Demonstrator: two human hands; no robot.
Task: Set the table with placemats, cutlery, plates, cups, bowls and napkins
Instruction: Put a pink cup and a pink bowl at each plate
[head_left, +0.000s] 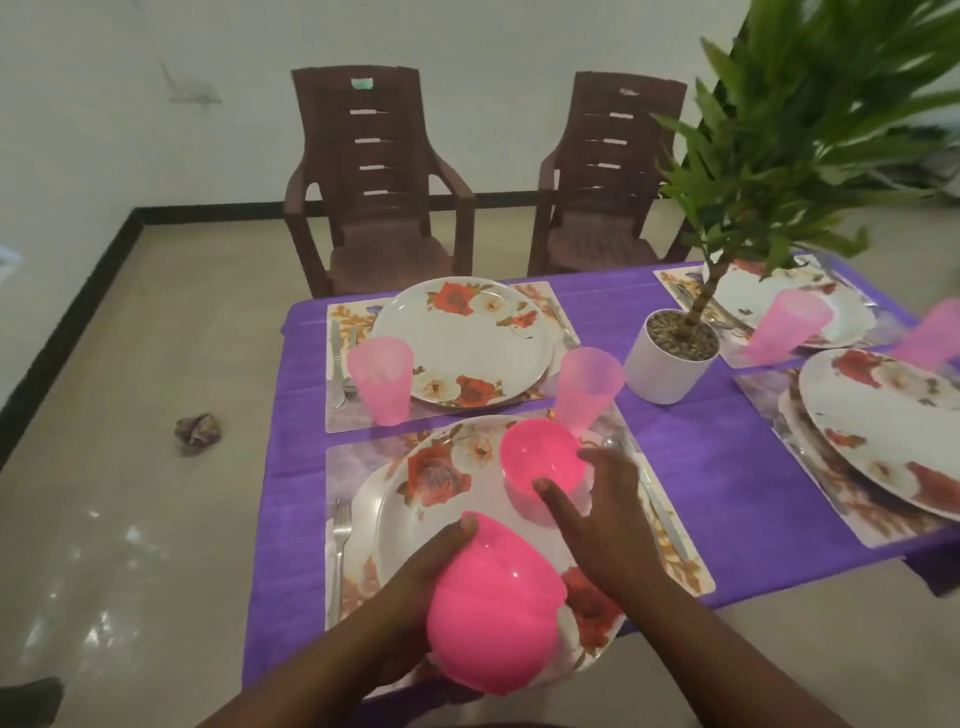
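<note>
My left hand (415, 577) grips a stack of pink bowls (493, 608), tilted, above the near floral plate (431, 499). A single pink bowl (540, 462) stands on that plate's far right part. My right hand (602, 514) has its thumb and fingers spread on either side of this bowl, near its rim; whether they still touch it is unclear. A pink cup (589, 387) stands just behind the bowl. A fork (338, 540) lies left of the plate and a knife (654, 493) lies right of it, both on the near placemat (691, 571).
The far setting has a floral plate (462, 343), a pink cup (382, 376) and cutlery. A potted plant (670, 358) stands mid-table. Two more plates and pink cups lie at the right. Two brown chairs (374, 182) stand beyond the purple table (717, 462). Crumpled paper (200, 431) lies on the floor.
</note>
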